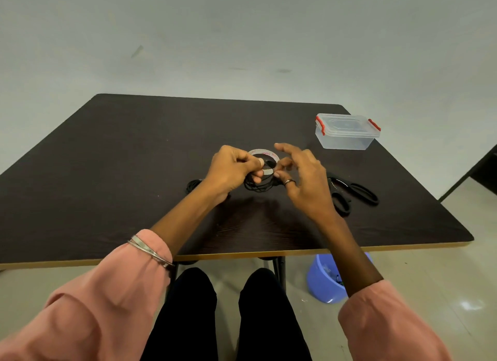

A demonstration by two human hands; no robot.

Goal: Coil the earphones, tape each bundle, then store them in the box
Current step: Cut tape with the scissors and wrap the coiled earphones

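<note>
**Loose coil, small strip: where this could slip**

We hold the coiled earphones [259,184] just above the table [121,151], directly in front of the tape roll [262,154]. Our left hand [231,172] pinches the black loops together, and our right hand [301,177] pinches at the same spot with thumb and a finger, the other fingers spread; a pale strip of tape seems to sit there, though we cannot tell for sure. If the left grip eases, we judge the loops would spring apart, or the tape would stick to itself. A second bundle [194,185] lies left of the roll, scissors [352,192] right of it, and the closed box [347,130] further right and beyond, its lid yet to be unclipped
</note>
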